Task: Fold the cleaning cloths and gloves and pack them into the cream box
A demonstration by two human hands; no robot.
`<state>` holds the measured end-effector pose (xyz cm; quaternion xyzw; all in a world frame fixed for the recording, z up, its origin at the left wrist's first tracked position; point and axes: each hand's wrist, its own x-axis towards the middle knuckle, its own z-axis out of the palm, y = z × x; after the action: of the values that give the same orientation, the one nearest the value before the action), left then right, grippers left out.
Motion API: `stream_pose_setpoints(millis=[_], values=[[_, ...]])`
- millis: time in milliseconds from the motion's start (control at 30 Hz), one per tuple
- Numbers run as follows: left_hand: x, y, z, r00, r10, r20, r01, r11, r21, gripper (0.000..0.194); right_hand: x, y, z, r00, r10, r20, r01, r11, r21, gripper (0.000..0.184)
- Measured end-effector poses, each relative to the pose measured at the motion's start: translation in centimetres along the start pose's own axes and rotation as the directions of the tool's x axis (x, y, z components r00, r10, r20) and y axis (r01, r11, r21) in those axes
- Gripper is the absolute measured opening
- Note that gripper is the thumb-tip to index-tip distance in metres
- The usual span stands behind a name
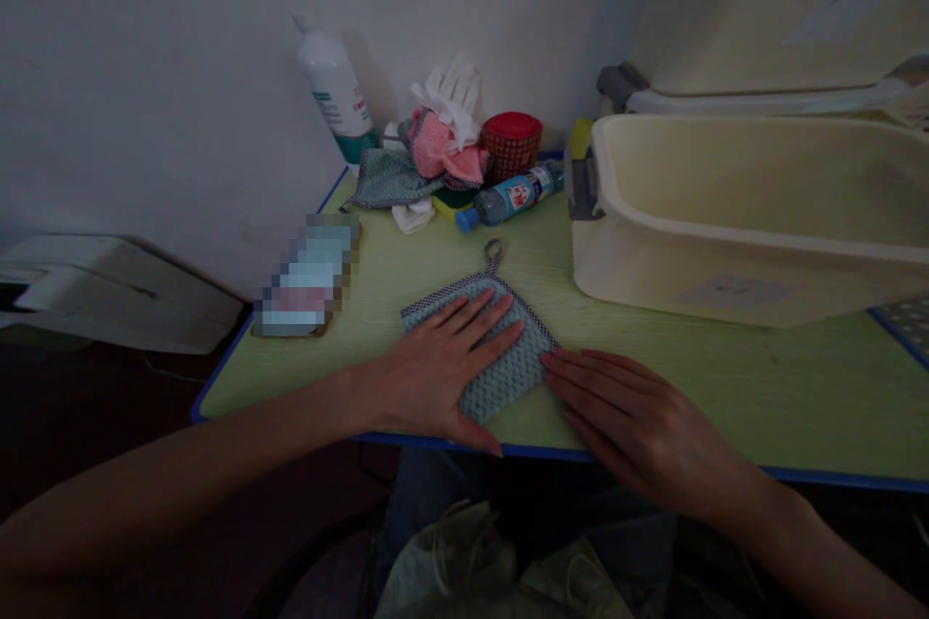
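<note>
A blue-grey waffle-textured cleaning cloth with a checked border and a hanging loop at its far corner lies flat on the table. My left hand rests palm down on it, fingers spread, covering its left and near part. At the cloth's right corner, the fingertips of my right hand touch the edge; these fingers are stretched out side by side. Whether the right thumb is under the cloth's edge is hard to see.
On the pale green table stands a cream bin at right. Behind the cloth are a bottle with a blue cap, a red basket, a heap of cloths, white gloves and a white bottle. A blurred-out phone lies left.
</note>
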<state>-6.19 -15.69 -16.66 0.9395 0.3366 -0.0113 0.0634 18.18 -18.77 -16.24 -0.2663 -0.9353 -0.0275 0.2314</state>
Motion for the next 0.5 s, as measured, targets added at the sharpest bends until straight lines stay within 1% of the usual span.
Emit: stream_pose_setpoints(millis=[100,167,267,333,400,433,500], values=[[-0.9,0.6,0.0,1.000,0.017,-0.026,-0.016,1.000,0.011,0.111,0.0,0.0,-0.1,1.000,0.004,0.001,-0.004,1.000,-0.005,0.030],[-2.0,1.4,0.1,0.998,-0.015,-0.064,0.017,0.999,0.028,0.103,0.0,0.0,0.0,1.000,0.000,0.000,0.000,1.000,-0.007,0.029],[-3.8,2.9,0.3,0.982,-0.088,-0.167,0.101,0.993,0.067,0.077,-0.1,0.1,0.1,1.000,-0.008,0.000,0.008,1.000,-0.013,0.029],[-4.6,3.7,0.4,0.963,-0.109,-0.245,0.135,0.987,0.091,0.055,-0.1,0.1,0.1,1.000,-0.016,-0.008,0.016,1.000,-0.021,0.029],[-4.9,4.3,0.3,0.941,-0.114,-0.317,0.159,0.980,0.118,0.037,0.0,0.1,0.2,0.999,-0.026,-0.019,0.025,0.999,-0.027,0.029],[-4.9,4.6,0.4,0.932,-0.111,-0.346,0.169,0.976,0.139,0.033,0.1,0.0,0.2,0.999,-0.029,-0.023,0.028,0.999,-0.031,0.029],[-4.8,5.0,0.5,0.918,-0.094,-0.385,0.183,0.962,0.201,0.029,0.2,-0.1,0.2,0.999,-0.031,-0.025,0.030,0.999,-0.039,0.029]])
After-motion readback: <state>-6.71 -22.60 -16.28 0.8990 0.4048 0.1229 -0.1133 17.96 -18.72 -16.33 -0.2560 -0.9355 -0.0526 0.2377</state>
